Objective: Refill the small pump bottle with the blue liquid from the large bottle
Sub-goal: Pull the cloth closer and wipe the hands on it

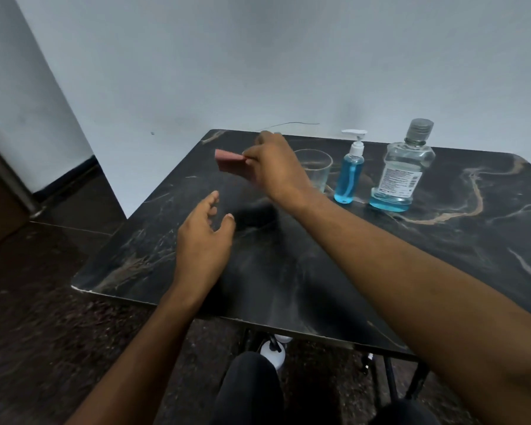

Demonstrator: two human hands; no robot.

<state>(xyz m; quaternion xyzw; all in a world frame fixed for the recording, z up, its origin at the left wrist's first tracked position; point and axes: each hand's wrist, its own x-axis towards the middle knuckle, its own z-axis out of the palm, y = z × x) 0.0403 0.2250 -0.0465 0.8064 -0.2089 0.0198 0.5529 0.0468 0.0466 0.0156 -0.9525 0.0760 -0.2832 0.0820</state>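
The small pump bottle (349, 176) stands at the back of the dark marble table (319, 271), mostly full of blue liquid, its white pump head on. To its right stands the large clear bottle (403, 170), capped, with only a low layer of blue liquid at its bottom. My right hand (276, 167) is raised over the table's back left part and pinches a pink sponge-like block (229, 162) at its right end. My left hand (204, 237) hovers over the table nearer me, fingers spread, holding nothing. Both hands are well left of the bottles.
An empty clear drinking glass (314, 170) stands just left of the pump bottle, partly behind my right wrist. A pale wall runs close behind the table. The table's left edge drops to a dark floor. A white object (273, 352) lies under the table by my knees.
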